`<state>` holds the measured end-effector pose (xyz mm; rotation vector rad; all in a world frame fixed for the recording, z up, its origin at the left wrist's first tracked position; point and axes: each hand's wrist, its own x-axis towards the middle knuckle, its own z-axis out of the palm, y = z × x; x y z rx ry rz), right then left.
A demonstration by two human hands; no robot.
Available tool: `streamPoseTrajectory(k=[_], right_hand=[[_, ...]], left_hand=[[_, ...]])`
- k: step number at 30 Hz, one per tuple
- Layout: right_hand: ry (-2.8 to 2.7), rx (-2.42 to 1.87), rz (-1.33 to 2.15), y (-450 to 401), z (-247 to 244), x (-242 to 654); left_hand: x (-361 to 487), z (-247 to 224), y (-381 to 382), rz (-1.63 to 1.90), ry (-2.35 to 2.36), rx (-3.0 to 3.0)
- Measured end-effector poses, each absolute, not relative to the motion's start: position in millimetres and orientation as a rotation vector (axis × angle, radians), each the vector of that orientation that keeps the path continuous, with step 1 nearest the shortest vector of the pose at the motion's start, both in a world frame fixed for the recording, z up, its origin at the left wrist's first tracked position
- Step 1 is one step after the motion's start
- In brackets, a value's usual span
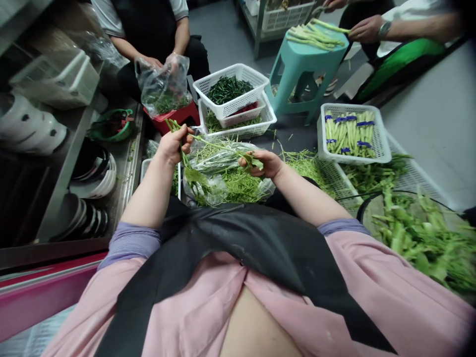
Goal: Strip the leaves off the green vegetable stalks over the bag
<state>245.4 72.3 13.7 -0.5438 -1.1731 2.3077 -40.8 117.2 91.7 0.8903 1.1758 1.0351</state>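
Observation:
My left hand (175,144) is closed around several thin leafy green stems (191,174), whose leaves hang down below the fingers. A single long stem (213,144) runs from there across to my right hand (262,164). My right fingers are pinched on its leafy end (253,161). Both hands are raised over a heap of cut green stems (241,184), part of it lying on clear plastic (211,161). The kind of vegetable is not plain.
White baskets (241,102) hold dark green chillies (228,89). Banded bundles of pale stalks (349,129) fill another basket (372,157). A tub of leaves (424,233) stands right. One person handles a plastic bag (163,82); another holds stalks at a teal stool (288,64). Shelving (70,173) borders the left.

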Motion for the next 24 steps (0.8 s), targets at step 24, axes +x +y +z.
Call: streamPoseTrajectory(k=[24], right_hand=[[-1.460, -1.535, 1.111, 55, -5, 228]], left_hand=[[-13, 135, 39, 1.494, 1.273, 1.246]])
